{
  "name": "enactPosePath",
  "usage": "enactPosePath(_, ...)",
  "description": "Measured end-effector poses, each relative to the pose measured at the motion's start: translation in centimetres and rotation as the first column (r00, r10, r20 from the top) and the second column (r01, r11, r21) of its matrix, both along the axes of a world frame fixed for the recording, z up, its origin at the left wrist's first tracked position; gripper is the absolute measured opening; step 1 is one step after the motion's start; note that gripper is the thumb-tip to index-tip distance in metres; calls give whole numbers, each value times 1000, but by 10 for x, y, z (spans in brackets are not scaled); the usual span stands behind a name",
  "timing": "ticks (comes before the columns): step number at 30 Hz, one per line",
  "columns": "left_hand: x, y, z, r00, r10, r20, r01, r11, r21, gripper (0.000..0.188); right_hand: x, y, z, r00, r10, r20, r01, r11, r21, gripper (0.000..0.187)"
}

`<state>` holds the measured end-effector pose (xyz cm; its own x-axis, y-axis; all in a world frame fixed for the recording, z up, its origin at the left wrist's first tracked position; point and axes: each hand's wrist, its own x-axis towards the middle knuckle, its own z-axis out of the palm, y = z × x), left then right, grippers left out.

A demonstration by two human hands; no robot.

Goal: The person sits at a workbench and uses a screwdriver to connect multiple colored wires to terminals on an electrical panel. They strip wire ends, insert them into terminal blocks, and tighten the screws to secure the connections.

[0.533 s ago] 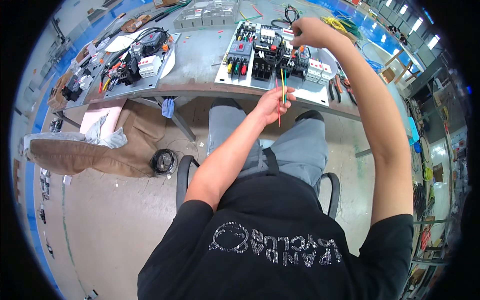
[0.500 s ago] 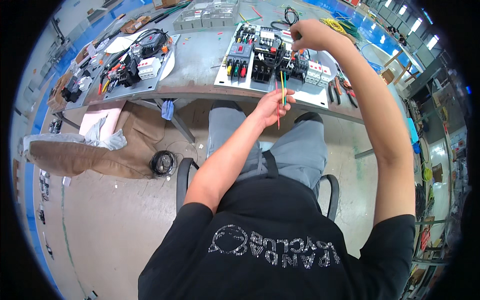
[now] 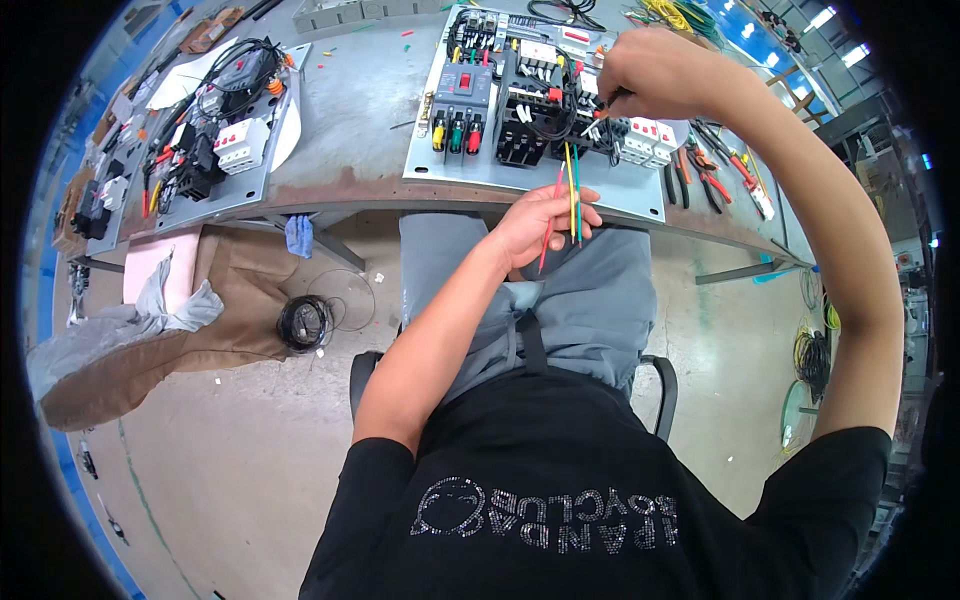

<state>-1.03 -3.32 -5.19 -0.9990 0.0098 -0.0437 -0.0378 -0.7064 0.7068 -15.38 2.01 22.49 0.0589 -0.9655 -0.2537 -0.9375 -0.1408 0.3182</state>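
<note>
Just off the bench's front edge, my left hand [image 3: 545,225] is closed on thin wires. A red wire [image 3: 551,228], a yellow wire [image 3: 572,190] and a green wire [image 3: 578,195] run from it up to the panel. My right hand [image 3: 655,75] is over the panel's right half, fingers wrapped round a screwdriver [image 3: 600,122] whose handle is mostly hidden. Its shaft slants down toward the terminals beside a black contactor [image 3: 520,142]. The metal mounting plate [image 3: 418,168] also carries a grey circuit breaker [image 3: 463,85] with a red switch and white miniature breakers [image 3: 650,142].
Pliers [image 3: 710,190] with red and black handles lie right of the plate. A second wired panel [image 3: 240,145] is on the bench's left, with a grey plastic duct [image 3: 350,12] at the back. Coiled black cable [image 3: 305,322] lies on the floor, lower left.
My view has moved closer to the panel. My right hand stays at the panel's right half, and the screwdriver shaft now shows more clearly. My left hand keeps hold of the wires.
</note>
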Motion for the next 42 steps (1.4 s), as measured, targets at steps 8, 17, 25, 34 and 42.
enactPosePath(8, -7, -22, 6, 996, -3, 90, -1, 999, 44, 36, -3, -11, -6, 924, -358, 135, 358, 933, 27, 19)
enactPosePath(17, -23, -27, 31, 971, 203, 124, -136, 902, -410, 25, -4, -21, 3, 997, 17, -75, 3, 966, 260, 18)
enactPosePath(25, -27, -12, 17, 945, 311, 102, -268, 914, -303, 22, 8, -34, 2, 988, -156, -8, 152, 949, 276, 8)
enactPosePath(34, -28, -15, 13, 929, 366, 49, -312, 849, -427, 28, -6, -40, -1, 588, -748, 307, 637, 663, 394, 27)
enactPosePath(42, -40, -12, 12, 947, 318, 34, -281, 877, -389, 31, 7, -38, 6, 958, -258, -126, 287, 884, 370, 18)
